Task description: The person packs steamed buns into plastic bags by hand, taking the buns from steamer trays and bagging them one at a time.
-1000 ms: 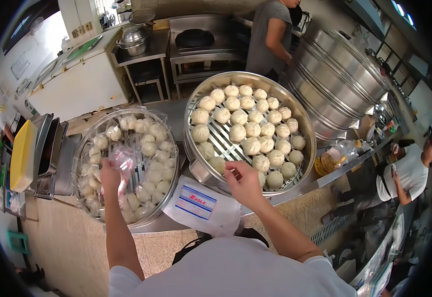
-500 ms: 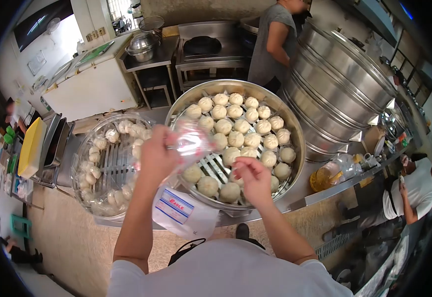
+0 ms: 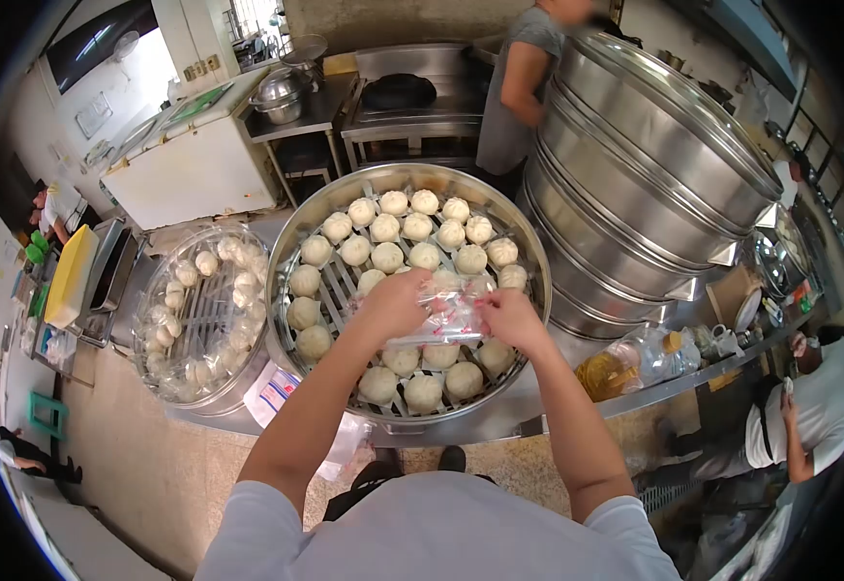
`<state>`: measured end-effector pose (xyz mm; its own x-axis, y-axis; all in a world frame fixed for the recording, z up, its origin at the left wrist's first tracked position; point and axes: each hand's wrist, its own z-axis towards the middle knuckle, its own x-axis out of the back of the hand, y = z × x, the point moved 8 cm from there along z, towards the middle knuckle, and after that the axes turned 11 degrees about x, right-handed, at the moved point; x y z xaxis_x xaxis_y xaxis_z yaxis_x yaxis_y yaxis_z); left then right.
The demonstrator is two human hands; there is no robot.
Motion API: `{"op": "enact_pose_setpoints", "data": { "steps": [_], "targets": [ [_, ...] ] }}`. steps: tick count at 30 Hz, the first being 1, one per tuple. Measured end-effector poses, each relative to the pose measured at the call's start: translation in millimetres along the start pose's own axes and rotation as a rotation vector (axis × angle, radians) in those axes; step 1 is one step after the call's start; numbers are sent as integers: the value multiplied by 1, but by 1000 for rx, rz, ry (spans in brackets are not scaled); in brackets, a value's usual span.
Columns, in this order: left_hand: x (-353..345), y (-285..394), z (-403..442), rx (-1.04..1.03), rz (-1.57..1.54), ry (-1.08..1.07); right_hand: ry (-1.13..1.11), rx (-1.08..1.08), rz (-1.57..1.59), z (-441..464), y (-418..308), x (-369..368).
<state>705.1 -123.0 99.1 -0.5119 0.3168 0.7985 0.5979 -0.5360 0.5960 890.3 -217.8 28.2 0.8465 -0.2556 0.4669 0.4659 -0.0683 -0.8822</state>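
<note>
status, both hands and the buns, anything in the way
Left hand and right hand hold clear bag between them. Bag over buns in steamer. Hands and bag block view of some buns.

The person's own body is seen from above, from chest to feet. A plain white short-sleeved shirt, soft and loose, spreads across the bottom edge, faintly grey-blue in its shading. Its wide sleeves finish in simple straight hems. Below them the forearms are bare, and so are the left hand and right hand. Black clothing shows beneath the shirt's hem, above dark, round-toed shoes.
</note>
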Motion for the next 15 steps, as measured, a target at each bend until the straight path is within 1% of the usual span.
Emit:
{"op": "enact_pose_setpoints", "data": {
  "steps": [1, 4, 7, 8, 10, 13, 15],
  "targets": [
    [4, -2, -5, 15, 11, 5, -67, -35, -82, 1, 5, -3],
    [11, -35, -8, -36, 140, 70, -42, -37, -352, -1, 3, 1],
    [29, -62, -17, 49, 204, 180, -29, -139, -388, 3, 23, -3],
    [25, -70, -16, 86, 198, 105, -36, -177, -385, 5, 29, -4],
    [33, -68, -26, 158, 187, -48, -85, -268, -317, -4, 3, -8],
    [37, -63, -39, 204, 73, -221, -42, -166, -358, 0, -2, -15],
    [43, -67, -42, 94, 27, -133, 7, -82, -425, 1, -11, -20]
  ]
}}
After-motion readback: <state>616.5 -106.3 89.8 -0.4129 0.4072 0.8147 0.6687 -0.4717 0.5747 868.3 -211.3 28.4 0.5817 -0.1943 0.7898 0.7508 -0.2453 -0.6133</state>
